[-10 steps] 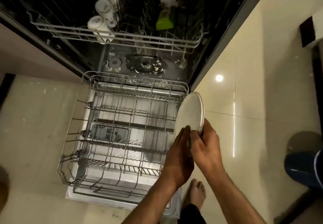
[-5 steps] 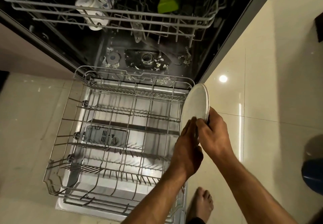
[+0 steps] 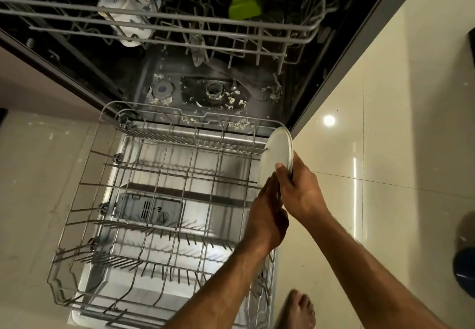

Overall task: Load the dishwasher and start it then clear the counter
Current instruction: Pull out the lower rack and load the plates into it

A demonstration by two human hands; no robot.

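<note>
My right hand (image 3: pixel 299 192) has its fingers (image 3: pixel 281 172) curled over the near edge of a plate (image 3: pixel 279 152), thumb side on the pale face, the rest wrapped behind the rim. My left hand (image 3: pixel 266 217) is pretty much flat, its fingers straight and laid against the plate's face just below the right thumb, so it's steadying more than gripping. Both forearms come up from the bottom right, the left one crossing over the lower rack (image 3: pixel 144 200). The plate is up on edge at the far right corner of that rack, tilted a bit, right where the rim wires meet; can't tell if it's actually seated between the tines.

Rack is pulled out over the open door, with the detergent compartment (image 3: pixel 151 209) visible through the wires. Further back, the tub floor has bits of food around the filter (image 3: pixel 214 91). The upper rack (image 3: pixel 180 24) holds 2 white mugs (image 3: pixel 123 2) with printing on the bases, too blurry to read, plus a lime green thing (image 3: pixel 244 7). My bare foot (image 3: pixel 299 308) is on the tiled floor (image 3: pixel 385 149).
</note>
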